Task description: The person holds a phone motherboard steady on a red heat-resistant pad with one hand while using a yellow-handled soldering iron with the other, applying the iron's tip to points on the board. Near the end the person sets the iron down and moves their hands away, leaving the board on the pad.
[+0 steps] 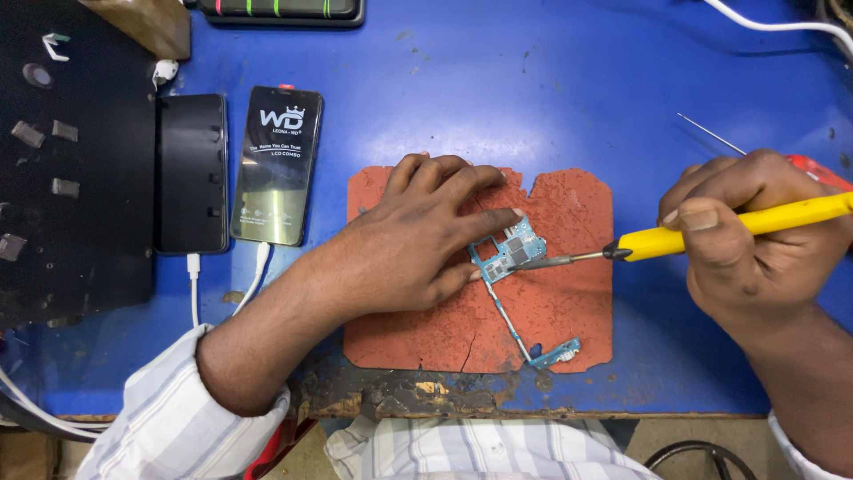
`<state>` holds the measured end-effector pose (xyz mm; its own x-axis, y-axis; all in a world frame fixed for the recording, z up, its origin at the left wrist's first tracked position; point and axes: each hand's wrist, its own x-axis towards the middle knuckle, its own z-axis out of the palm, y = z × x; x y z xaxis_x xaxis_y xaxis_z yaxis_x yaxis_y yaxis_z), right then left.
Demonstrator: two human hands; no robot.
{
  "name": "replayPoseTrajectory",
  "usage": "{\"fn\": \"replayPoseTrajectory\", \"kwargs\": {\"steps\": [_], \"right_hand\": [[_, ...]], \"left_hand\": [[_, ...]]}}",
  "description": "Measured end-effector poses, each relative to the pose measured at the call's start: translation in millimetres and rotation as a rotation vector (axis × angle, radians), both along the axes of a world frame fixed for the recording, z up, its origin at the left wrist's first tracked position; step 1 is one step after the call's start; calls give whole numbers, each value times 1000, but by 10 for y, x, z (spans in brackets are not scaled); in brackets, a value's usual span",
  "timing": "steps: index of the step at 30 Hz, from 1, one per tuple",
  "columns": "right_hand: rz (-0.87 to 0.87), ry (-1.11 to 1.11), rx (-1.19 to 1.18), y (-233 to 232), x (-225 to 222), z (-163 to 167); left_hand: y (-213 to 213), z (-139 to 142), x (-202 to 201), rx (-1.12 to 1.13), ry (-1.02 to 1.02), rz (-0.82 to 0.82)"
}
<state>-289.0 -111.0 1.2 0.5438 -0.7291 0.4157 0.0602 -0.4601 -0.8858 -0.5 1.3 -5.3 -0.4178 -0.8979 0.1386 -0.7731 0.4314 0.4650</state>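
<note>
Rust-red and crumbling at its edges, the work mat (569,311) lies on the blue bench top (498,98) and serves as the landmark. Left of the mat lies a phone display panel (276,165) in glossy dark film with a white logo and print on its upper half; its lower part reflects light. Beside that panel, farther from the mat, lies a black phone (192,173) with a white cable (194,289) plugged into its near end. Beyond it sits a black block (75,178) with small grey clips.

On the mat rests a teal phone circuit board (508,253), whose thin strip runs toward the mat's near edge to a small connector board (555,356). The left hand (418,240) lies flat, fingers spread and pressing the board's left part, hiding that part. The right hand (755,231), to the right of the mat, is closed around a yellow-handled soldering iron (711,229) whose metal tip touches the board's right edge.

Behind the right hand, a thin wire (711,133) and a red object (822,171) are mostly hidden. At the far edge, a dark device with green stripes (280,9) is cut off.
</note>
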Motion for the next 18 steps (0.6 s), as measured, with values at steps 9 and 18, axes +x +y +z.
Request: {"fn": "replayPoseTrajectory", "kwargs": {"steps": [9, 18], "right_hand": [[7, 9, -21, 11, 20, 33], [3, 13, -36, 7, 31, 44]], "left_hand": [[5, 10, 1, -4, 18, 3], [2, 16, 3, -14, 27, 5]]}}
